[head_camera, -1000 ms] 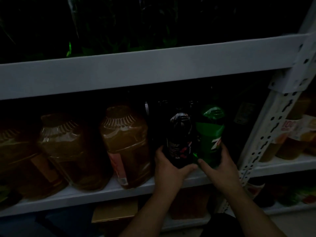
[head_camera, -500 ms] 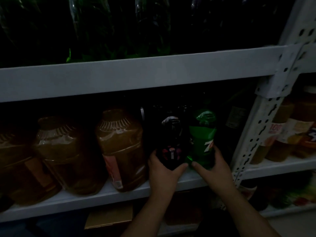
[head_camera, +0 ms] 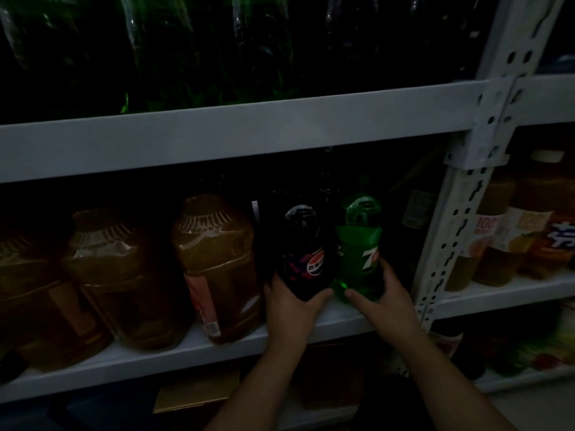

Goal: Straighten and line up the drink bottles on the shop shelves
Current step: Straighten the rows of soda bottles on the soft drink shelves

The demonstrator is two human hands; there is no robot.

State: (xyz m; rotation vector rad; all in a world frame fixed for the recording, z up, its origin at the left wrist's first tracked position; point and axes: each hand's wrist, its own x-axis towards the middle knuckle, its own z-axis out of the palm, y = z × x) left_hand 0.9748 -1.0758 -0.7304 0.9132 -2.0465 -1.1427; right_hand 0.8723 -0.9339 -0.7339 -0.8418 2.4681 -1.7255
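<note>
Upper-shelf bottles (head_camera: 186, 51): 12 o'clock, tops cut off, nearly black (labels unreadable).
Leftmost jug (head_camera: 18, 290): 9 o'clock, cropped by edge.
Lower-shelf goods (head_camera: 529, 353): 4 o'clock, blurred.

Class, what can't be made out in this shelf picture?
Head view:
- upper-shelf bottles: caps cut by top edge, labels lost in darkness
- cola bottle: foot partly behind left hand
- green bottle: foot partly behind right hand
- back row: in shadow

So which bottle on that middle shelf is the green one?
The green bottle with a 7 on its label, gripped by the right hand. The dark cola bottle beside it is in the left hand; the big jugs further left are amber.
</note>
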